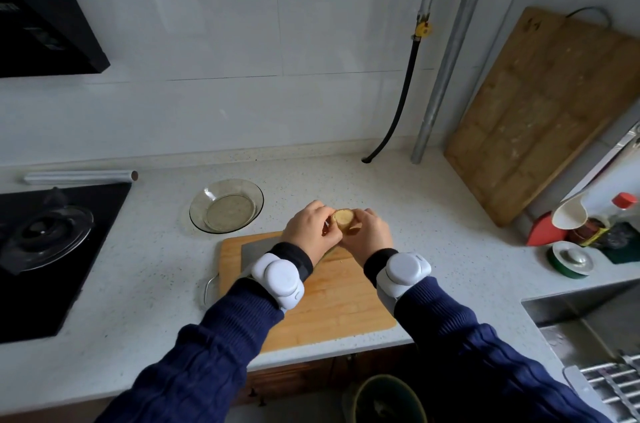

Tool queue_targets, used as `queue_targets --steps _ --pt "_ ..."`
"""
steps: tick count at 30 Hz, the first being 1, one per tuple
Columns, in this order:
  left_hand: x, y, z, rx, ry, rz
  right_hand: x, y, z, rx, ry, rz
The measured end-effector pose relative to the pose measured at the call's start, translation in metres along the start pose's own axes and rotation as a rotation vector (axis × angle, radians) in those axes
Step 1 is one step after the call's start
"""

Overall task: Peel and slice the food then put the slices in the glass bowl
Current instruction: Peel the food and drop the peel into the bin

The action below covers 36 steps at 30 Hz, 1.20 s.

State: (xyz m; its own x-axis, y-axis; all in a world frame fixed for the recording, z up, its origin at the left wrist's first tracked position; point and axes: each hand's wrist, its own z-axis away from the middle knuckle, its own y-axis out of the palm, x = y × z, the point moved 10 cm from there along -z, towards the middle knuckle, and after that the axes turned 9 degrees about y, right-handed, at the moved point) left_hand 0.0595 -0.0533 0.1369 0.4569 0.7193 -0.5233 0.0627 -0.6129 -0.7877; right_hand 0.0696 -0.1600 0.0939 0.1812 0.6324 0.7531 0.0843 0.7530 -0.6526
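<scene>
The head view looks down on a speckled counter. Both hands meet above the far edge of the board (332,298), and between them sits the food (343,219), a small yellowish-brown piece with a pale cut face turned up toward the camera. The left hand (308,232) curls around its left side and the right hand (367,235) cups its right side, fingers pressed onto the piece from both sides; both hands are closed on it. Whether a fingernail or a small peeler does the work, I cannot tell, since the fingertips hide the contact.

The step in hand seems to be peeling. To do it well, one hand should steady the piece while the other lifts skin in thin strips, turning the piece a little after each strip so no patch is missed. Working over the board keeps the scraps in one place.

A flat grey blade (258,251), likely a knife, lies on the left part of the board, partly under the left wrist, ready for slicing. The bowl (227,206) stands on the counter just beyond the board's left corner and holds no slices yet. A hob (52,249) lies at the far left and a sink (588,318) at the right, both well apart from the work.
</scene>
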Motion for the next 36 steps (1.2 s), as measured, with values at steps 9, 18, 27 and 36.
queue_targets --steps 9,18,27,36 --pt "0.007 0.005 0.008 -0.064 -0.032 0.160 -0.005 -0.004 0.003 0.026 0.020 -0.011" --pt "0.015 -0.002 0.011 -0.200 -0.126 0.163 -0.012 -0.004 0.004 0.088 0.079 -0.190" --pt "0.063 0.002 0.021 -0.248 -0.568 0.454 -0.036 -0.013 -0.001 0.141 0.273 -0.754" --pt "0.081 0.024 0.042 -0.381 -0.844 0.998 -0.049 -0.023 -0.014 0.060 0.323 -0.985"
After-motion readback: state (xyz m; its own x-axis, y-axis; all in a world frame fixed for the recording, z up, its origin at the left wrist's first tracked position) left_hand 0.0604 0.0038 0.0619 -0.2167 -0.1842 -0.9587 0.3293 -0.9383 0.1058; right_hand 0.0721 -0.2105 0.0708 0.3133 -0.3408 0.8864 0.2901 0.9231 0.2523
